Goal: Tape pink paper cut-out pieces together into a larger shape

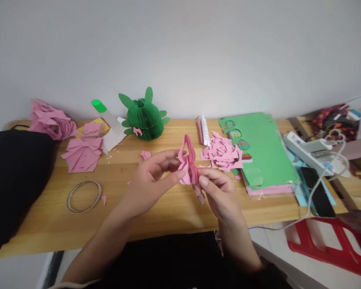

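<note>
A folded pink paper piece (187, 160), several layers thick and looped at the top, is held upright above the wooden table (156, 216). My left hand (150, 178) pinches its left side with thumb and fingers. From the right, my right hand (218, 190) grips its lower edge, fingers closed. A heap of pink paper scraps (221, 151) lies just behind my right hand. A small pink scrap (145, 155) rests behind my left hand.
A green honeycomb paper ball with leaves (144, 116) stands at the back. Pink paper stacks (82, 154) and a glue stick (100, 106) sit at left, a tape ring (84, 196) nearer. Green sheets (263, 150), a power strip (307, 150), a phone (317, 192) lie right. A black bag (15, 180) covers the left edge.
</note>
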`<state>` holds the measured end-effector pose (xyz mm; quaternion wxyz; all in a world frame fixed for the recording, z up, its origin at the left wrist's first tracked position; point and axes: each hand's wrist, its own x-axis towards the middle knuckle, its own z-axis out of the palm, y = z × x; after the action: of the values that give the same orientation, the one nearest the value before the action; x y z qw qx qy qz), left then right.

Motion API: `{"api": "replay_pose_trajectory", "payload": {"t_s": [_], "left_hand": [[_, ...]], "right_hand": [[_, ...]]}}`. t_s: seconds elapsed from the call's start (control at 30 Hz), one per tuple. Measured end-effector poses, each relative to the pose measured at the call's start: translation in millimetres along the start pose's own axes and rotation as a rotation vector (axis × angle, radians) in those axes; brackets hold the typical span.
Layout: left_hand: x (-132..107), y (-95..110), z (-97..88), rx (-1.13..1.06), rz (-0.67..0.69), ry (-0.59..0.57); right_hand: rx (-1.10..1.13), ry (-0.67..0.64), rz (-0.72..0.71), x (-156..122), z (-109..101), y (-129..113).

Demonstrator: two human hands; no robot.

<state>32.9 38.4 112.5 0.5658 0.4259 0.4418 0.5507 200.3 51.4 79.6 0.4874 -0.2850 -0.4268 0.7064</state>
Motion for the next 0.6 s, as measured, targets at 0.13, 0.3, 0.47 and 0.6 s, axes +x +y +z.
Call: {"api": "replay_pose_trajectory", "payload": {"t_s": [0.13,0.3,0.47,0.6], "left_hand": [[0,0,1.6,0.119,0.056,0.091],[1,-2,-2.0,0.125,0.022,0.102],[3,-3,-7.1,0.052,-0.017,0.06],[3,-3,-10.4,0.008,-0.05,0.04]], "right_hand": [[0.017,0.037,0.038,3,-2,1],[0.07,0.038,0.095,5,-3,-3],[0.207,-0.037,0.162,7,-5,-4],[0.22,-0.045,0.18,6,-8,-1]]}}
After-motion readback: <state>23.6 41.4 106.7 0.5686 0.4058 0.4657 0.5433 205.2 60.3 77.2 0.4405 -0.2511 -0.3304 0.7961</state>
